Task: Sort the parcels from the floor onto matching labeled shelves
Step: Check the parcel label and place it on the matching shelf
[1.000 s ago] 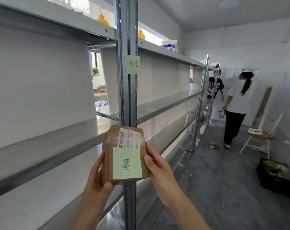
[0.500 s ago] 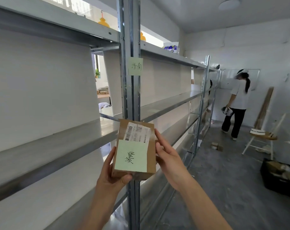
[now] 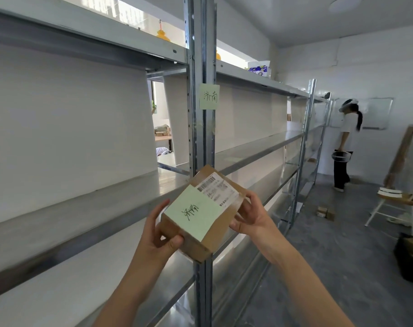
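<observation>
- A narrow white-walled room with a grey floor (image 3: 330, 267); a long run of metal shelves (image 3: 255, 149) fills the left side and recedes toward the far wall.
- A pale green sticky label (image 3: 209, 96) with two handwritten characters is stuck on the steel upright (image 3: 202, 128) at the middle of the view.
- The parcel (image 3: 202, 212), a small brown cardboard box, is held in the air in front of that upright, tilted with its top face toward the camera, at about the height of the middle shelf edge.
- On its top face sit a green note (image 3: 193, 212) with handwriting and a white barcode slip (image 3: 216, 188) under clear tape.
- The left hand (image 3: 159, 234) grips the near-left corner, thumb pressed on the front edge, fingers curled behind.
- The right hand (image 3: 250, 218) clasps the right side, fingers wrapped around the far edge.
- Both forearms rise from the bottom edge and are cut off there.
- The box's underside is hidden; the slip's small print is too fine to read.
- A person in a white top (image 3: 347, 142) stands at the far end beside a wooden chair (image 3: 399, 201).
</observation>
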Tool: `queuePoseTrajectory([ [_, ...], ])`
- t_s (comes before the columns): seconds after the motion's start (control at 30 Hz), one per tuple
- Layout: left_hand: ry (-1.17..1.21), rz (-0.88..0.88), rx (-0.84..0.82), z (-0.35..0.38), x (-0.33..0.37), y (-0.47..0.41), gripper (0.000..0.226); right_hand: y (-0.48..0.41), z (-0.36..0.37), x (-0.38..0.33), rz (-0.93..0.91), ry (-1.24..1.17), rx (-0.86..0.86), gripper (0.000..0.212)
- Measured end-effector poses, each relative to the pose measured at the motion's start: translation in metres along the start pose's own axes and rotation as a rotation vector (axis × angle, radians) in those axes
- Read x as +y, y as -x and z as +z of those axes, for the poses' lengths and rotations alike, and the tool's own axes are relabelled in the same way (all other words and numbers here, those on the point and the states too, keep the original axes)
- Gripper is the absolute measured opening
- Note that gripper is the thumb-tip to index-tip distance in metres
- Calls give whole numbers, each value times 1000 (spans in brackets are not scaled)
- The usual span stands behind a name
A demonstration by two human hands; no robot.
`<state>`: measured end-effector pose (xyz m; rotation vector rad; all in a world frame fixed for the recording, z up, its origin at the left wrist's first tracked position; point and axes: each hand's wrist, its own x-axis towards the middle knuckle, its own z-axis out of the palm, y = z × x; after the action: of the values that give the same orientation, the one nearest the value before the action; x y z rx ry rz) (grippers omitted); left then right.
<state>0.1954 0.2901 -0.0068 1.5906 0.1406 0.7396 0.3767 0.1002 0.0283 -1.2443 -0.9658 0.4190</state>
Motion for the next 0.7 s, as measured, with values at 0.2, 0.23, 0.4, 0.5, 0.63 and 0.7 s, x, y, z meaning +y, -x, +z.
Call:
queuePoseTrajectory([
  [0.2,203,9,248,18,4,-3,49,-2,9,4,-56,-7,96,71],
  [0.23,238,14,291,21,5,-4,48,-1,12,5,-60,8,102,70],
  [0.4,290,67,420,34,7,-8,34,4,17,10,14,90,127,61],
  [0.5,257,97,508,37,8,-8,36,9,17,12,56,101,142,57],
  [0.63,230,104,592,38,8,-5,25,17,16,14,39,91,125,54],
  [0.7,230,92,587,36,8,-4,23,19,14,15,28,74,115,52],
])
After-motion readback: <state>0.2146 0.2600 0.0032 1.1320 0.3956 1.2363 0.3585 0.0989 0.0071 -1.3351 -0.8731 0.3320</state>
